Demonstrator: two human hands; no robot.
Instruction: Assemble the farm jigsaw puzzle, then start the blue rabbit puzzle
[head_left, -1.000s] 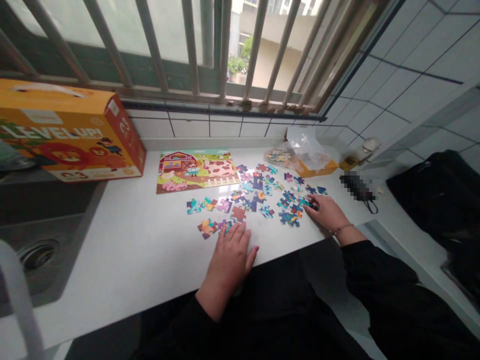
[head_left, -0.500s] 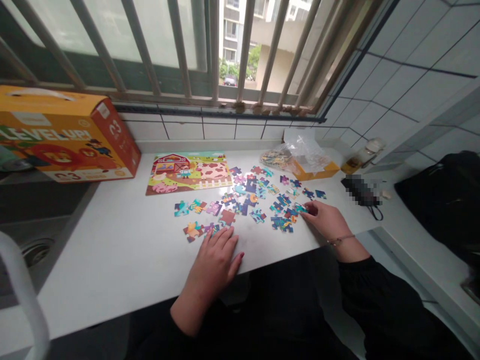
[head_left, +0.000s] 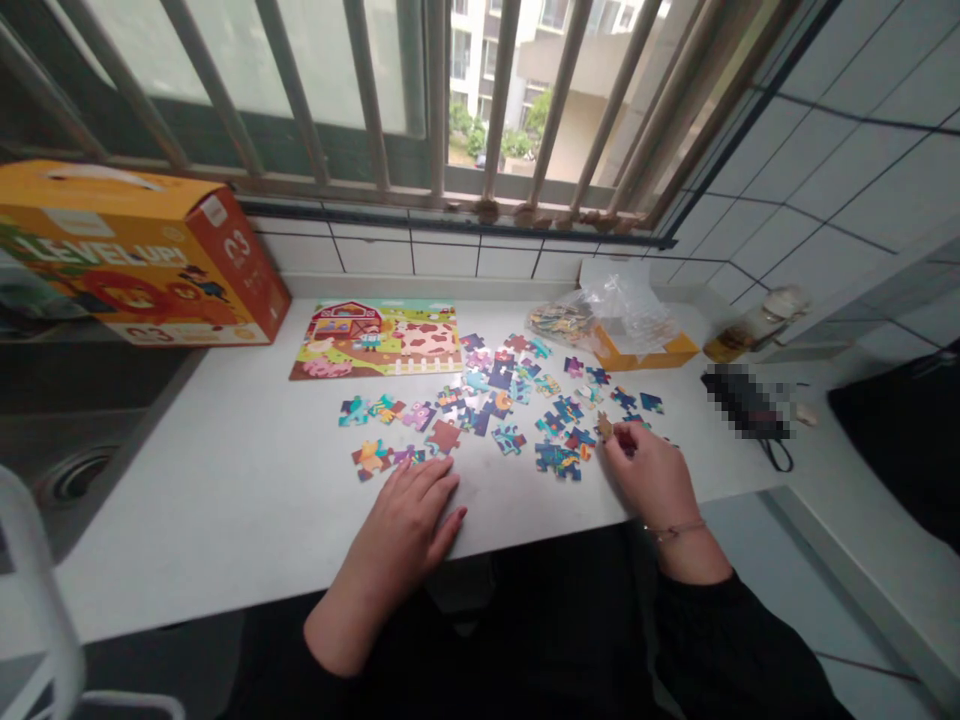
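Many jigsaw pieces [head_left: 500, 372] lie scattered on the white counter [head_left: 247, 480]. My left hand [head_left: 409, 510] rests flat at their near left edge, thumb apart from the fingers, its fingertips by a purple piece [head_left: 409, 456] and below a brown piece [head_left: 444, 436]. At the right side of the spread, my right hand [head_left: 646, 462] pinches a brownish puzzle piece [head_left: 604, 426] between thumb and fingers. A joined group of dark blue pieces [head_left: 559, 459] lies just left of that hand. Behind the pieces is a farm picture board [head_left: 379, 340].
An orange box [head_left: 127, 260] stands at the back left beside a sink [head_left: 82, 470]. At the back right are a yellow tray [head_left: 649, 348] with clear plastic, a bag of pieces [head_left: 559, 320], a bottle [head_left: 757, 325] and a pixelated dark object [head_left: 742, 400].
My right hand has drawn slightly back; the piece in it, teal before, now shows a brownish side. The view has shifted a little. My left hand still lies by the same pieces.
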